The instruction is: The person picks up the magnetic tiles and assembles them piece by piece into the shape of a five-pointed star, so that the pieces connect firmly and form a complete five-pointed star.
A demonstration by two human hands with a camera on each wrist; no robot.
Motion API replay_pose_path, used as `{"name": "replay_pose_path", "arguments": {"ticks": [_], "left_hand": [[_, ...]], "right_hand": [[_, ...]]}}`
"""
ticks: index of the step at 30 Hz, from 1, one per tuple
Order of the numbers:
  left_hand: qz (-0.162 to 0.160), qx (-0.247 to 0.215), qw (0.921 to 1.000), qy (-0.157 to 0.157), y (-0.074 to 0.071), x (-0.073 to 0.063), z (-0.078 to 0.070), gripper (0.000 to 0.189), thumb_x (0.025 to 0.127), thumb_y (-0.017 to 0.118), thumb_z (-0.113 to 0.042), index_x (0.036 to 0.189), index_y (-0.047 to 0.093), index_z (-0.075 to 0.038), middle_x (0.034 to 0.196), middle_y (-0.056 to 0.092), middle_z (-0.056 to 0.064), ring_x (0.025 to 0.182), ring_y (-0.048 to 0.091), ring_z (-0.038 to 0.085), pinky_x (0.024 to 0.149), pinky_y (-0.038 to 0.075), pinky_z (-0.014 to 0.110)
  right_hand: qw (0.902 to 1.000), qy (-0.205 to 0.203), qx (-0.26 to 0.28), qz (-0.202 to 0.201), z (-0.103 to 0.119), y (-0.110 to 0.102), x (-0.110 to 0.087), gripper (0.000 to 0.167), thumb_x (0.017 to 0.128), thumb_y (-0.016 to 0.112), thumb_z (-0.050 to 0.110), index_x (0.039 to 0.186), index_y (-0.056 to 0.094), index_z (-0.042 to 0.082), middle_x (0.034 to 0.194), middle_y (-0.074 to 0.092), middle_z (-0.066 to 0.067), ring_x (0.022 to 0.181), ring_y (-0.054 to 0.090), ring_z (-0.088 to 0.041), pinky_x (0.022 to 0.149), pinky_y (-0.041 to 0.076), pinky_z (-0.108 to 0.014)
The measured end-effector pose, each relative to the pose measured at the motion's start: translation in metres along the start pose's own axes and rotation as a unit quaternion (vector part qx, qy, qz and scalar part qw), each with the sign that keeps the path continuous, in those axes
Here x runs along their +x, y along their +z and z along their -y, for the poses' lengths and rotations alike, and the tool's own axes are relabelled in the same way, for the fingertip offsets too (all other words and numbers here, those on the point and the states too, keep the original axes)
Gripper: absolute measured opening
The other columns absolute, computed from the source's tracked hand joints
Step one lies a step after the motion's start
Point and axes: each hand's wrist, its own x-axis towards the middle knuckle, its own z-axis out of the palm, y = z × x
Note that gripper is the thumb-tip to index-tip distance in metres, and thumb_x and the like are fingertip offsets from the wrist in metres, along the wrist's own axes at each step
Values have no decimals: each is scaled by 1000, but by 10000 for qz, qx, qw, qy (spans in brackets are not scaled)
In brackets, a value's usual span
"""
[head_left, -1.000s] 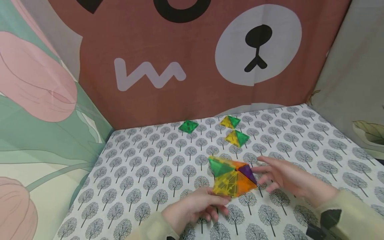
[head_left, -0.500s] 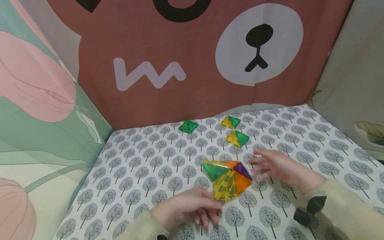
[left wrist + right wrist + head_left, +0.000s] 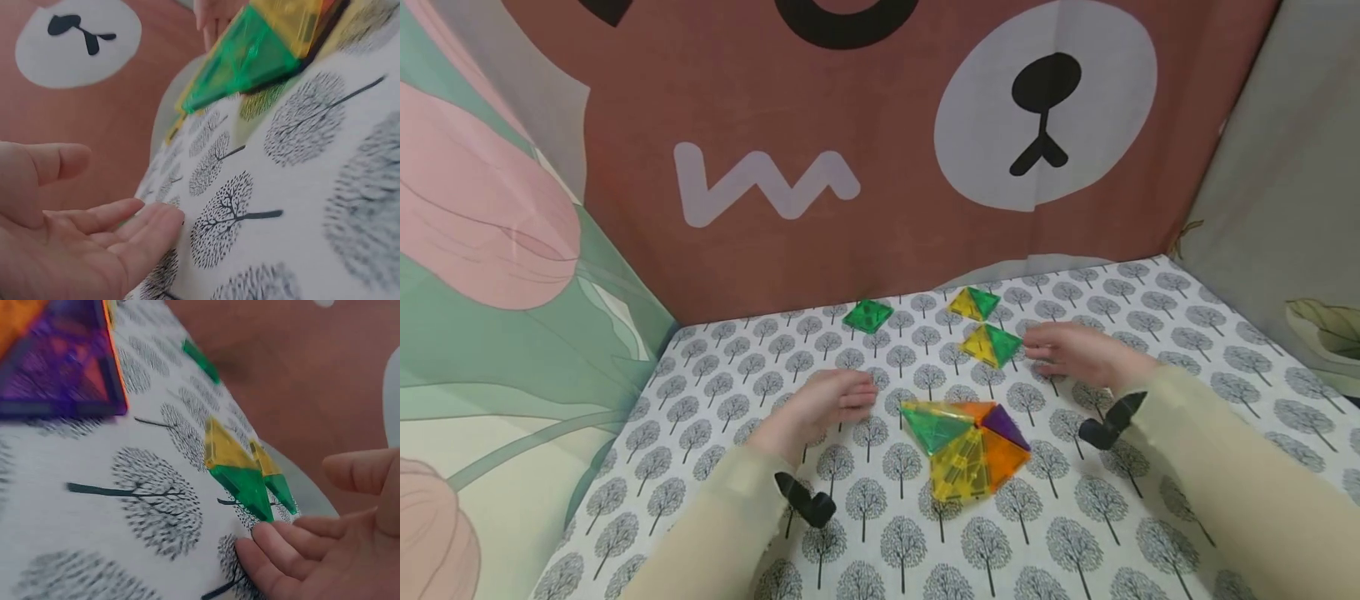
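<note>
A structure of translucent triangular tiles [image 3: 958, 483] in yellow, green, orange and purple stands on the table between the two forearms, touched by neither hand. My left hand [image 3: 831, 400] is to its upper left with fingers extended, holding nothing. My right hand [image 3: 1075, 354] reaches to the nearer yellow-and-green pyramid [image 3: 991, 345], fingertips right at its green side. In the right wrist view the fingers [image 3: 275, 550] look straight and the thumb stands apart. A second yellow-and-green pyramid [image 3: 973, 304] sits just behind the first.
A green tile piece [image 3: 868, 316] lies near the back edge of the table, left of the pyramids. The tree-print cloth [image 3: 775, 467] covers the table. A brown curtain [image 3: 880, 250] with an animal face rises behind it, and printed cloths hang at both sides.
The left hand has let go of the tile structure, which now rests on the table, and has moved forward and left. The right hand has moved forward to the nearer pyramid.
</note>
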Motion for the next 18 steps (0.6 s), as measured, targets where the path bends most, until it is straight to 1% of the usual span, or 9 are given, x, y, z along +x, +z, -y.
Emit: {"name": "replay_pose_path", "arguments": {"ticks": [1, 3, 5, 8, 11, 12, 15, 18], "left_hand": [[39, -76, 10000, -33, 0, 5, -1, 48, 102, 54, -19, 139, 44, 9, 134, 53, 27, 125, 53, 37, 101, 48, 43], [126, -87, 9998, -83, 1, 14, -2, 50, 103, 53, -22, 143, 40, 5, 138, 52, 23, 128, 51, 33, 102, 47, 41], [215, -46, 9997, -92, 3, 23, -3, 52, 104, 51, -24, 146, 37, 3, 141, 50, 20, 129, 50, 31, 103, 46, 39], [287, -137, 9994, -107, 9, 38, -6, 52, 105, 49, -22, 148, 33, 3, 144, 47, 21, 132, 47, 32, 104, 45, 38], [363, -325, 9987, -132, 17, 51, -11, 53, 105, 49, -20, 149, 32, 5, 145, 44, 25, 133, 45, 35, 105, 44, 40], [404, -355, 9985, -130, 19, 54, -13, 53, 105, 49, -19, 149, 32, 5, 145, 43, 26, 134, 44, 35, 106, 44, 41], [457, -163, 9987, -167, 26, 60, -18, 54, 104, 51, -24, 149, 35, 2, 144, 46, 23, 132, 47, 33, 106, 43, 40], [385, 25, 9991, -184, 31, 63, -22, 54, 103, 52, -26, 148, 37, 0, 142, 49, 22, 128, 51, 32, 105, 45, 39]], "right_hand": [[9999, 44, -69, 69, 2, 0, 5, 69, 108, 40, 22, 154, -2, -6, 161, -2, -26, 145, 16, -41, 115, 28, -51], [9995, 112, -237, 154, 7, 2, 14, 70, 107, 43, 23, 155, 0, -4, 162, -1, -24, 145, 18, -41, 114, 30, -51], [9990, 155, -398, 157, 10, 3, 21, 69, 107, 43, 24, 156, 2, -4, 161, 5, -27, 143, 22, -42, 112, 33, -51], [9988, 148, -458, 110, 13, 7, 30, 67, 107, 41, 22, 155, 3, -6, 159, 10, -28, 140, 29, -43, 109, 37, -50], [9987, 167, -490, 14, 14, 12, 37, 64, 107, 42, 21, 154, 10, -8, 154, 23, -30, 133, 40, -41, 105, 43, -48], [9988, 184, -462, -25, 15, 15, 39, 62, 107, 43, 21, 153, 14, -8, 151, 28, -30, 129, 44, -39, 104, 45, -47], [9989, 195, -434, -15, 15, 23, 44, 58, 107, 44, 21, 151, 22, -9, 141, 38, -28, 120, 51, -34, 100, 49, -44], [9994, 192, -276, 68, 15, 33, 48, 55, 107, 43, 20, 149, 25, -11, 138, 41, -28, 118, 54, -32, 98, 50, -42]]}}
